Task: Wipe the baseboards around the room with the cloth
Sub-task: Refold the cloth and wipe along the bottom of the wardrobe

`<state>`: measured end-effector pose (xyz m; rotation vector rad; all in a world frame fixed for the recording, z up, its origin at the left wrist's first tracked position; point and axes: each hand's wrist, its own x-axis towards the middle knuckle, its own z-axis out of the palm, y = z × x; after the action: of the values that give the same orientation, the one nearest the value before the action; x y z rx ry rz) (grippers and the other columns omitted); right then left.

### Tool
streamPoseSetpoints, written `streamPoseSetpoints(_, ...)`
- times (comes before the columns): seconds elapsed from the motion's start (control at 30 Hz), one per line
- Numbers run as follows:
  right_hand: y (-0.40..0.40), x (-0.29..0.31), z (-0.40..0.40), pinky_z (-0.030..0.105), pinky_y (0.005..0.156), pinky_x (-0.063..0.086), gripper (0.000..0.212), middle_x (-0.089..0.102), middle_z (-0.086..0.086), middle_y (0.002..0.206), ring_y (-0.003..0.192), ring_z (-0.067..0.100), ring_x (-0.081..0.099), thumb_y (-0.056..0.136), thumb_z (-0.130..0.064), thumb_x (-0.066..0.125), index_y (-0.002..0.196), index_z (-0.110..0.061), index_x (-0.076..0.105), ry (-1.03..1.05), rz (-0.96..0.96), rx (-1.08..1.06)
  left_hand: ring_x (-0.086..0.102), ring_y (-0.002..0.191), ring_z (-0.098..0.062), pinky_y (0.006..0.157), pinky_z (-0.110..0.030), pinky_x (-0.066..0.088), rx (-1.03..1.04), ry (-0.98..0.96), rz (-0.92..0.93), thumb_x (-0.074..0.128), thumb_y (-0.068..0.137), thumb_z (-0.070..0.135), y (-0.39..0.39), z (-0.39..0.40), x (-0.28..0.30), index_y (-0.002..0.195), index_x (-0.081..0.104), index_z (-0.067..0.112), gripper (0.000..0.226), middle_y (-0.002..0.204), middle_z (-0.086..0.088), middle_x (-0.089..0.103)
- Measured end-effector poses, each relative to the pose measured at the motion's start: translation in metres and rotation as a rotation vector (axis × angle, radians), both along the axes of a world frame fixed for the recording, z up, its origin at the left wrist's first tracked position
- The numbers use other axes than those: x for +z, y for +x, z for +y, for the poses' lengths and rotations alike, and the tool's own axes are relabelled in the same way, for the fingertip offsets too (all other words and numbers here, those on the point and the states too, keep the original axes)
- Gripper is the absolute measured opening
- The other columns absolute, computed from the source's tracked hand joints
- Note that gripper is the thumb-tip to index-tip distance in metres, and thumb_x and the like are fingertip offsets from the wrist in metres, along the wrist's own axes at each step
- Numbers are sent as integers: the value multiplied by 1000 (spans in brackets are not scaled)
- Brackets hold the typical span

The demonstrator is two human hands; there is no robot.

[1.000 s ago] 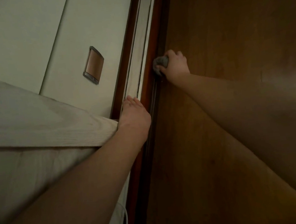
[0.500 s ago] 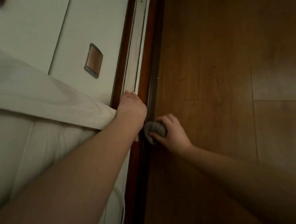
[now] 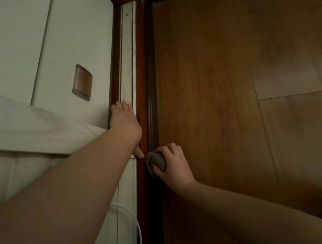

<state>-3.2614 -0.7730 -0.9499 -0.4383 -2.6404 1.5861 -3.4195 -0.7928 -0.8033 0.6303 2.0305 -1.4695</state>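
Observation:
A dark reddish-brown baseboard point(image 3: 143, 68) runs up the middle of the view, between the pale sliding doors and the wooden floor. My right hand point(image 3: 174, 165) grips a balled-up grey cloth point(image 3: 156, 162) and presses it against the baseboard low in the view. My left hand point(image 3: 125, 123) rests flat on the white door track and frame just above it, fingers straight, thumb pointing down toward the cloth.
A pale sliding door point(image 3: 65, 52) with a recessed brown pull point(image 3: 82, 82) fills the upper left. A light wooden board point(image 3: 28, 133) crosses under my left forearm. A white cable point(image 3: 134, 224) loops at the bottom. Wooden floor point(image 3: 232, 94) spreads to the right.
My right hand slid the cloth along the baseboard from far up toward me over the last second. My left hand stayed on the door track.

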Motion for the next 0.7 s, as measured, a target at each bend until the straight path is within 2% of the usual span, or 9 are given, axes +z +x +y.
streamPoseSetpoints(0.13,-51,5,22,24,101,32,46,38,-17,119,112,-1,30,85,-31,72,125,-33,49,-67,-44,-139,-5,149,-48,123,-53,9,35,52,-47,77,63,73,-5,0,-5,149,-18,-11,153,157,-36,-16)
streamPoseSetpoints(0.23,-103,15,50,29,102,35,44,45,-5,127,115,7,35,86,-29,70,125,-29,50,-2,-25,-131,-6,149,-48,124,-53,9,50,73,-58,81,63,68,-7,-2,-6,148,-18,-11,153,157,-37,-16)
streamPoseSetpoints(0.33,-158,24,85,37,103,40,42,48,6,129,121,22,43,89,-27,68,127,-23,51,68,-48,-99,-7,149,-48,124,-53,9,69,103,-57,83,60,67,-8,-3,-10,148,-20,-11,156,156,-37,-17)
streamPoseSetpoints(0.43,-197,34,116,38,102,40,45,50,8,128,121,26,45,89,-26,69,130,-20,52,106,-67,-144,-9,149,-47,124,-51,10,121,132,-51,87,58,63,-9,-4,-12,146,-23,-11,159,155,-36,-22)
streamPoseSetpoints(0.57,-174,22,146,33,100,40,43,49,-3,124,118,16,44,88,-32,69,128,-26,52,112,18,-138,-8,149,-48,123,-50,15,164,141,-33,90,55,58,-6,1,-12,144,-24,-13,161,154,-38,-23)
streamPoseSetpoints(0.7,-107,-10,160,28,99,38,39,37,-18,115,111,4,37,89,-38,68,122,-33,49,144,108,-89,-1,149,-48,122,-53,17,75,117,-54,79,63,70,-5,1,-1,149,-15,-11,151,158,-36,-13)
